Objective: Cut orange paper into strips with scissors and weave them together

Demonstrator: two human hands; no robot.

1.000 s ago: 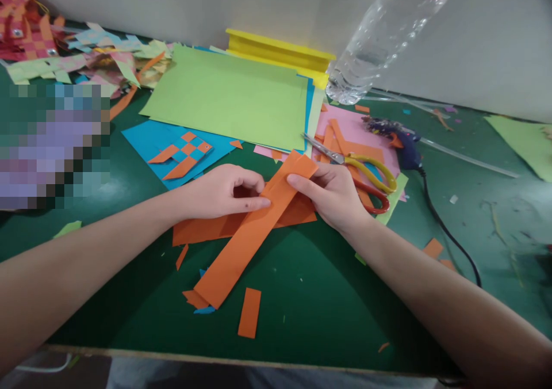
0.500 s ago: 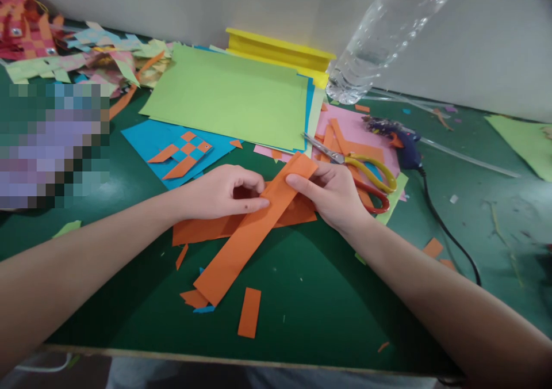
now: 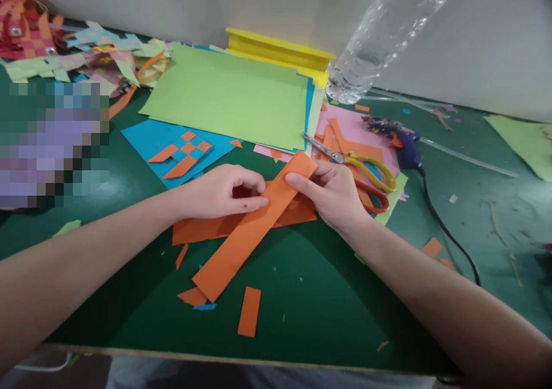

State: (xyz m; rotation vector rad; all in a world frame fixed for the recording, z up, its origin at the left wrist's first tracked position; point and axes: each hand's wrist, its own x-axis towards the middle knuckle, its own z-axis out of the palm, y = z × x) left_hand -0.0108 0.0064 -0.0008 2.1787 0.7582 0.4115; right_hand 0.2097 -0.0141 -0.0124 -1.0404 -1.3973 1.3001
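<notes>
Both my hands pinch a long folded orange paper strip point(image 3: 241, 239) that slants from upper right to lower left over the green table point(image 3: 319, 297). My left hand point(image 3: 219, 192) grips its left edge near the middle, fingers curled. My right hand point(image 3: 334, 196) holds the strip's upper end between thumb and fingers. A larger orange sheet point(image 3: 202, 228) lies under the strip. Yellow-and-red-handled scissors point(image 3: 362, 173) lie just right of my right hand.
A stack of light-green and blue paper point(image 3: 228, 95) lies behind, beside a yellow box point(image 3: 280, 52) and a clear plastic bottle point(image 3: 379, 38). A woven blue-orange piece point(image 3: 183, 153) rests on blue paper. A glue gun point(image 3: 394, 136) with black cord lies right. Orange scraps point(image 3: 250, 311) sit near the front edge.
The strip's lower end has swung slightly up and left, and its upper end has shifted a little; both hands keep their grip in nearly the same place.
</notes>
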